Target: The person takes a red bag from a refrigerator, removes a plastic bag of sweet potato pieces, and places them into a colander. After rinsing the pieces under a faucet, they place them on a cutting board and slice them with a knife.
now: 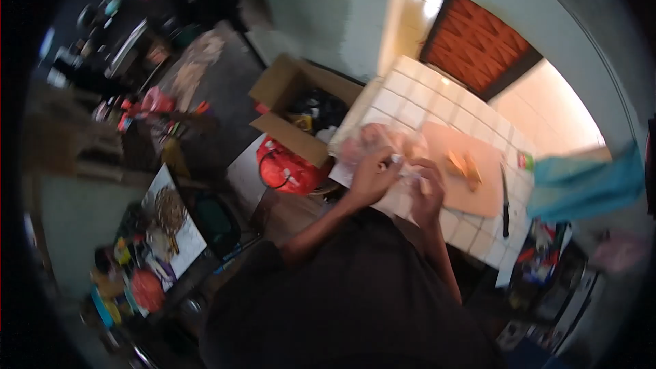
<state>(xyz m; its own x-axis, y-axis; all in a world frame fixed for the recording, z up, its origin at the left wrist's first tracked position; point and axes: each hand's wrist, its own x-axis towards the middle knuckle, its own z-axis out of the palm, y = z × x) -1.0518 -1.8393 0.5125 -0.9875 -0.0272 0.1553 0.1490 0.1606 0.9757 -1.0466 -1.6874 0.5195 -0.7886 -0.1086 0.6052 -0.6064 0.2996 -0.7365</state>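
Over the white tiled counter (403, 89), my left hand (375, 176) and my right hand (427, 188) are close together. Fingers of both are closed on the thin, clear plastic of a bag (374, 137), its top gathered between them. Pinkish contents show through the bag, too blurred to name. Just right of my right hand lies a peach-coloured cutting board (475, 198). It bears several orange-yellow pieces of food (465, 167), whose kind I cannot make out. A knife (506, 201) with a black handle rests along the board's right edge.
A teal cloth (584, 188) hangs at the counter's right end. Left of the counter stands an open cardboard box (294, 140) with dark bags inside, and a red plastic bag (290, 171) below it. A cluttered table (184, 246) is at lower left.
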